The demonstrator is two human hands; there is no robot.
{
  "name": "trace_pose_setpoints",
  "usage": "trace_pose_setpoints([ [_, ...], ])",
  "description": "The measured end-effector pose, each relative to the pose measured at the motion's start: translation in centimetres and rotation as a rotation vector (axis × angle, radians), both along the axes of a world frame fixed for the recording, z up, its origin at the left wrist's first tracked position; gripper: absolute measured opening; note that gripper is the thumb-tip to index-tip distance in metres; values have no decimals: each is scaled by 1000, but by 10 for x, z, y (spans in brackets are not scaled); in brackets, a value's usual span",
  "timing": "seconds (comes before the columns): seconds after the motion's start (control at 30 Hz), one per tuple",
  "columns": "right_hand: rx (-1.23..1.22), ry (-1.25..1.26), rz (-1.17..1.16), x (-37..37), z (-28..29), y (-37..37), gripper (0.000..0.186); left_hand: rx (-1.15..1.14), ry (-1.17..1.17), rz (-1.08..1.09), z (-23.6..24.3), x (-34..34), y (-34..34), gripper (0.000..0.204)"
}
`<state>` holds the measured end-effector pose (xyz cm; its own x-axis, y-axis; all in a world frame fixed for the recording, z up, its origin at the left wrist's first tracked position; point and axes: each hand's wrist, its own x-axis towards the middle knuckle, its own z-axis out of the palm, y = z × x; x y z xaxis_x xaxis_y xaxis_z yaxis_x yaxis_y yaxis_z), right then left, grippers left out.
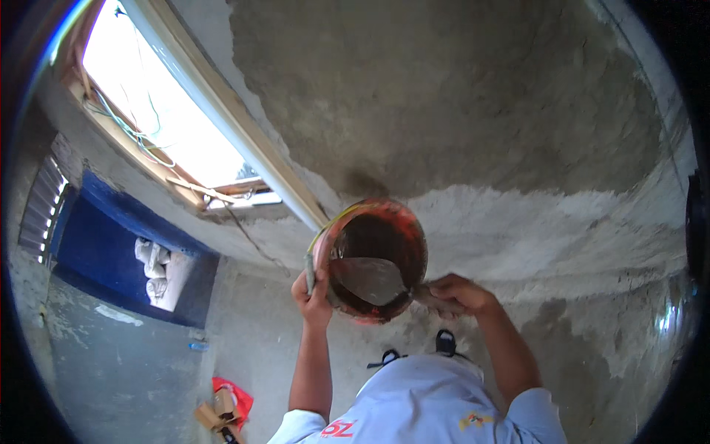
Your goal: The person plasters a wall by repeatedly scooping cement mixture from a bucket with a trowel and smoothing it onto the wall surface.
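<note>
An orange-red bucket [416,229], its rim smeared with grey mortar, is held up in front of me. My left hand [313,297] grips its left side, where the handle's grip lies. In my right hand [457,294] is the handle of a trowel [370,278], whose broad grey blade lies across the bucket's mouth. Dark contents show behind the blade; how full the bucket is I cannot tell. Beyond it stands a wall with a large patch of damp grey plaster [444,96].
At upper left a bright window opening [170,96] has loose wires and a wooden frame. A long pale pole [229,118] slants down toward the bucket. White sacks [154,266] show through a blue doorway [96,229]. Cardboard [213,416] and a red bag [238,399] lie at lower left.
</note>
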<state>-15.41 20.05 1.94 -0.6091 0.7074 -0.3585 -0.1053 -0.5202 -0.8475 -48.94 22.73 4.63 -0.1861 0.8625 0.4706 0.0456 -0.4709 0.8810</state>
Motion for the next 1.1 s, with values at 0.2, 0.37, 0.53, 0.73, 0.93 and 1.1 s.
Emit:
trace_pose_setpoints([
  [0.2, 114, 399, -229, 64, 14, -22, 49, -170, -386, 95, -7, 6, 5, 12],
  [0.37, 605, 184, -602, 103, 133, -4, 40, -117, -431, -17, -28, 13, 9, 21],
  [0.53, 1294, -376, -988, 131, 248, 23, 44, -126, -418, -163, -44, 29, 24, 17],
  [0.73, 1932, -1349, -1364, 149, 295, 71, 59, -100, -447, -189, -39, 51, 28, 17],
  [0.93, 1941, -1642, -1447, 149, 304, 92, 61, -131, -355, -133, -44, 48, 27, 14],
  [1.1, 1975, -1662, -1333, 148, 299, 100, 60, -174, -355, -149, -35, 43, 23, 16],
])
